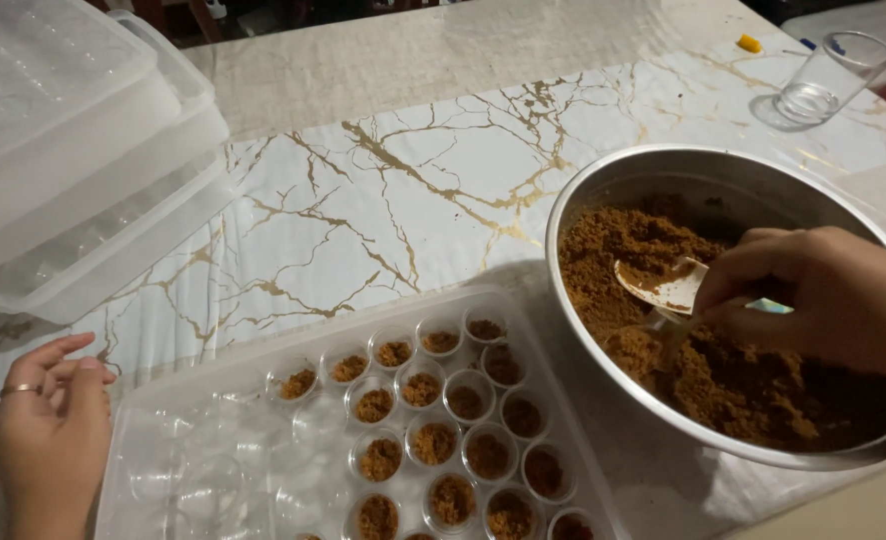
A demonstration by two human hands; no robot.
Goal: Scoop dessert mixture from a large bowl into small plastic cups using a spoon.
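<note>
A: Nearest first: the left hand (51, 432) rests on the table (443, 190) just beside the clear tray (213, 450), fingers loosely curled and holding nothing, a ring (20, 389) on one of them.

B: And the tray itself?

A: Thin see-through plastic, so I'd judge it light and bendy; best steadied by its rim. The small cups (433, 440) on its right side each hold a little brown crumb; the pockets on the left look empty.

B: The right hand (823, 300)?

A: Inside the steel bowl (653, 175), fingers pinched around the handle of a pale plastic spoon (668, 290) that sits in the brown crumbly mix (613, 250) (some sticks to the spoon, so it seems damp). It looks soft, loose and apt to spill, so a level spoon held by the handle suits it. The bowl looks stiff and heavy with its load.

B: Farther back?

A: Stacked lidded plastic boxes (83, 170) at the left, and an empty drinking glass (828, 75) at the far right, fragile and well apart.
</note>
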